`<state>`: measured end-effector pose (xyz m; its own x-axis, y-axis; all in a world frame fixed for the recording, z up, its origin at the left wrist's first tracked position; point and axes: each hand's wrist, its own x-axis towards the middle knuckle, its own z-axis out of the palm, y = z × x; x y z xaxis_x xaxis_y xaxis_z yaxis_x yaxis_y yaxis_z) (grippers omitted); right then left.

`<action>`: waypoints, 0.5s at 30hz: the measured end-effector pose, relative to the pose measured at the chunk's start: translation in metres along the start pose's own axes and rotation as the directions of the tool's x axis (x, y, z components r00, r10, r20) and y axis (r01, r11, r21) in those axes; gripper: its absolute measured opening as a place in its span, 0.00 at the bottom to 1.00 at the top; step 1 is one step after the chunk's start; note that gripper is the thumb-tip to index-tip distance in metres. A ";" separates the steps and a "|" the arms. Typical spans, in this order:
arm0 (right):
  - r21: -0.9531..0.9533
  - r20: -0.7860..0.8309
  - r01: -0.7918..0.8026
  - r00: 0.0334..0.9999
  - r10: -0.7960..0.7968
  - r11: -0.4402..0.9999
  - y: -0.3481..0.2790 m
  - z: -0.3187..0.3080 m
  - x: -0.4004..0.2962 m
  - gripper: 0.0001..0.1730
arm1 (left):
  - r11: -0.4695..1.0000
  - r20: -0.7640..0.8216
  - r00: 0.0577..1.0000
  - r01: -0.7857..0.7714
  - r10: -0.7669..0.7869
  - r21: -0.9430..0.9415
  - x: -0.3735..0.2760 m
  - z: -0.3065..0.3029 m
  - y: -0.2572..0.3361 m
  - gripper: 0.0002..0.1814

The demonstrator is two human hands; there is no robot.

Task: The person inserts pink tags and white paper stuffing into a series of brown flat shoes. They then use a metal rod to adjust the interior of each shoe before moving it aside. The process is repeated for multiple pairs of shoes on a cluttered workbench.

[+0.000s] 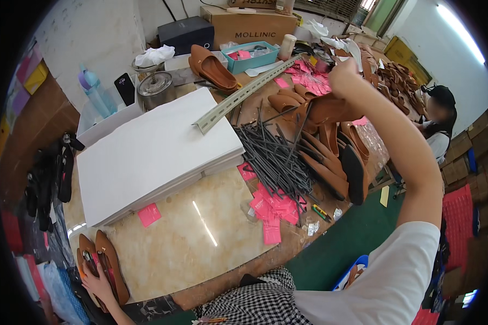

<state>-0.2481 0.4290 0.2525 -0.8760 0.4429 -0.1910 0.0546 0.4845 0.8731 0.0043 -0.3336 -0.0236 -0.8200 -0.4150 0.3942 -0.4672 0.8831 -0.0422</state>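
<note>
At the lower left, my left hand [97,282] lies with spread fingers on a pair of brown flat shoes [113,268] at the tabletop's corner; whether it grips them is unclear. My right arm reaches far over the table, and my right hand [343,77] is at a brown shoe [327,109] above the shoe pile; its fingers are partly hidden. Below it, brown shoes with black soles [354,178] lie heaped beside a pile of thin dark sticks [272,158]. Pink cards [272,207] are scattered under and beside the sticks.
A thick stack of white paper sheets [158,150] takes up the table's left middle, with a slotted metal angle bar [244,97] across its corner. A metal pot [156,89], bottle [95,91] and turquoise box [252,61] stand behind. Another person [437,118] is at the right.
</note>
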 end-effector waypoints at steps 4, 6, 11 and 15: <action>0.123 -0.056 -0.017 0.998 0.024 0.992 0.058 -0.001 -0.067 0.17 | 0.960 -0.075 0.984 -0.174 0.161 -0.218 -0.009 -0.045 0.061 0.25; 0.121 -0.060 0.026 0.998 -0.018 0.992 0.051 0.002 -0.085 0.17 | 0.866 -0.057 0.974 -0.219 0.217 -0.450 -0.021 -0.072 0.105 0.21; 0.357 -0.125 0.268 0.963 -0.239 0.895 0.049 -0.013 -0.135 0.18 | 0.688 0.146 0.863 -0.271 0.484 -0.674 -0.067 -0.105 0.184 0.22; 0.468 -0.266 0.525 0.851 -0.453 0.711 0.028 -0.019 -0.166 0.24 | 0.379 0.213 0.739 -0.062 0.639 -0.923 -0.097 -0.118 0.243 0.30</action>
<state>-0.1102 0.3545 0.3172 -0.8976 -0.0438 -0.4386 -0.1972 0.9299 0.3105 0.0097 -0.0529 0.0358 -0.9751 0.2109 0.0688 0.1786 0.5626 0.8072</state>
